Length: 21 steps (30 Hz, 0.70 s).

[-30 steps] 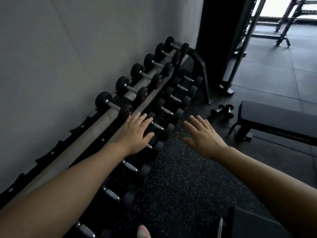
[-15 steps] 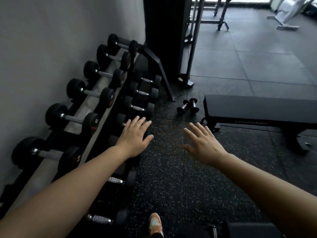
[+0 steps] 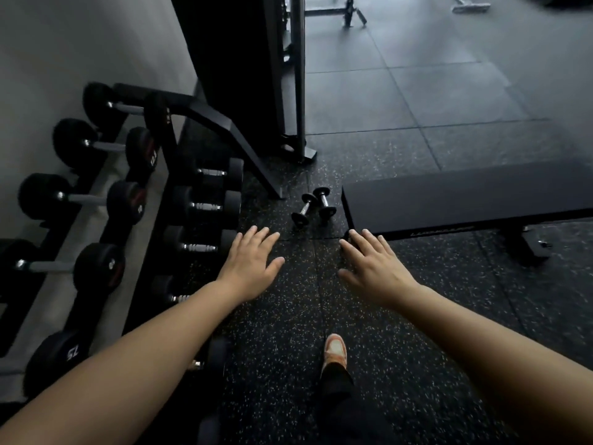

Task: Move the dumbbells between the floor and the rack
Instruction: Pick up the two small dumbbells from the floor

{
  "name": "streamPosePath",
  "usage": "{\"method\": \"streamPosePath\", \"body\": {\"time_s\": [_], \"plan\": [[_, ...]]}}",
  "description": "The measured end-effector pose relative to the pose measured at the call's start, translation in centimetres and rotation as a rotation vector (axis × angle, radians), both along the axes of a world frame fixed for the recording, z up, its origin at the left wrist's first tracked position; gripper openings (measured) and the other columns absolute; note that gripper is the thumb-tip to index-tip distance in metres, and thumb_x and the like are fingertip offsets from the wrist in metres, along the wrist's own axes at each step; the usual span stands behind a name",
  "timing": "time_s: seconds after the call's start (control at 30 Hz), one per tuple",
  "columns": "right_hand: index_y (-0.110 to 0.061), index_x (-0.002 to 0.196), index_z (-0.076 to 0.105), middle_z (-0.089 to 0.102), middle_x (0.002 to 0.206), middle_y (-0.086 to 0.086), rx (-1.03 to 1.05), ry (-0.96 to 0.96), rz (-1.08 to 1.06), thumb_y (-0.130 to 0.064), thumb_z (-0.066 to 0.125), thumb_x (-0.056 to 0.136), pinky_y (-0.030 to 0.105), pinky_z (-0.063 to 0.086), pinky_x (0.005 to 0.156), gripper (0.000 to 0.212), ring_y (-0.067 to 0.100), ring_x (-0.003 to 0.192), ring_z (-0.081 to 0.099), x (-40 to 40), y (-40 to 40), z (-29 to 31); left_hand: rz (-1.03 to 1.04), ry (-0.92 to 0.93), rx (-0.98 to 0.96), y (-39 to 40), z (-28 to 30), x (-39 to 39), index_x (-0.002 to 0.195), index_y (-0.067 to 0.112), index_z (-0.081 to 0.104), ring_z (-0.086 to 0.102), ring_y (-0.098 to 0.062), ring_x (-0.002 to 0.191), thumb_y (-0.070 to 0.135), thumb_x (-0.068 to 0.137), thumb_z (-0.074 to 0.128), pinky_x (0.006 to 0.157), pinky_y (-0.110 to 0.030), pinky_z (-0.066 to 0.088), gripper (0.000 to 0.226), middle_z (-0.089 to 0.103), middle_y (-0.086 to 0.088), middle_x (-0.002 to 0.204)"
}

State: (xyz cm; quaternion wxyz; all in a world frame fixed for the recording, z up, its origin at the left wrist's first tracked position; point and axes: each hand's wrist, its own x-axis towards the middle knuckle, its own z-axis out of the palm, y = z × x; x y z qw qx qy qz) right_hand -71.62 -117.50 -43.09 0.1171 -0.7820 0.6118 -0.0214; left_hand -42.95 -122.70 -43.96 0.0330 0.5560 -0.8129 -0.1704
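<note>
Two small black dumbbells (image 3: 313, 205) lie side by side on the speckled floor, just left of the bench end. My left hand (image 3: 251, 264) hovers open, palm down, a little nearer than them and to their left. My right hand (image 3: 372, 266) is also open with fingers spread, in front of the bench corner. Neither hand touches anything. The two-tier rack (image 3: 205, 118) runs along the left wall, with large dumbbells (image 3: 80, 200) on its upper tier and smaller ones (image 3: 205, 207) on the lower tier.
A black flat bench (image 3: 465, 197) stands to the right. A dark machine column with steel uprights (image 3: 298, 75) rises behind the rack end. My foot in an orange shoe (image 3: 335, 351) is on the rubber floor between my arms.
My view has swung right and moved forward along the rack. The floor dumbbells and the bench now sit closer, just beyond my outstretched hands. Both hands stay open.
</note>
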Motion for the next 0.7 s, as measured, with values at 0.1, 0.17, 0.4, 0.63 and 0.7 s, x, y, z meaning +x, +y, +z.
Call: {"method": "streamPosePath", "body": {"time_s": [0.1,0.17,0.4,0.63,0.7], "plan": [[-0.022,0.155,0.024,0.015,0.165,0.011,0.029,-0.028,0.012,-0.059,0.035,0.097,0.047,0.003,0.121,0.07,0.03,0.151,0.005,-1.8,-5.2,-0.4,0.012,-0.013,0.032,-4.6,-0.4,-2.0,0.156,0.024,0.022,0.001,-0.02,0.153,0.054,0.099,0.034,0.122,-0.043,-0.005,0.066,0.019,-0.002,0.166],[-0.022,0.155,0.024,0.014,0.165,0.01,0.042,-0.027,0.04,-0.06,0.033,0.096,0.046,0.001,0.12,0.071,0.03,0.151,0.004,-2.8,-8.6,-0.9,0.014,-0.026,0.032,-8.0,-0.7,-3.0,0.156,0.024,0.022,0.002,-0.02,0.152,0.055,0.098,0.034,0.122,-0.042,-0.004,0.066,0.019,-0.002,0.165],[-0.021,0.155,0.024,0.016,0.164,0.011,0.102,-0.018,0.075,-0.058,0.036,0.097,0.046,0.004,0.121,0.07,0.031,0.151,0.006,-5.3,-20.0,-3.3,0.07,-0.024,0.049,-18.3,-2.9,-4.9,0.155,0.023,0.027,0.007,-0.022,0.152,0.056,0.097,0.034,0.122,-0.043,-0.002,0.067,0.024,-0.005,0.164],[-0.021,0.155,0.025,0.017,0.164,0.011,0.189,0.01,0.062,-0.057,0.039,0.097,0.046,0.003,0.12,0.07,0.031,0.151,0.007,-5.9,-30.5,-7.1,0.049,-0.038,0.114,-29.3,-6.6,-5.2,0.155,0.023,0.027,0.007,-0.023,0.152,0.053,0.097,0.039,0.122,-0.043,-0.002,0.066,0.024,-0.008,0.164],[-0.021,0.155,0.024,0.016,0.164,0.011,0.214,0.023,0.045,-0.057,0.037,0.097,0.046,0.003,0.12,0.069,0.031,0.151,0.007,-5.8,-34.2,-8.3,0.038,-0.038,0.137,-33.8,-8.0,-5.3,0.155,0.023,0.026,0.006,-0.022,0.152,0.052,0.098,0.038,0.122,-0.044,-0.002,0.066,0.023,-0.006,0.164]]}}
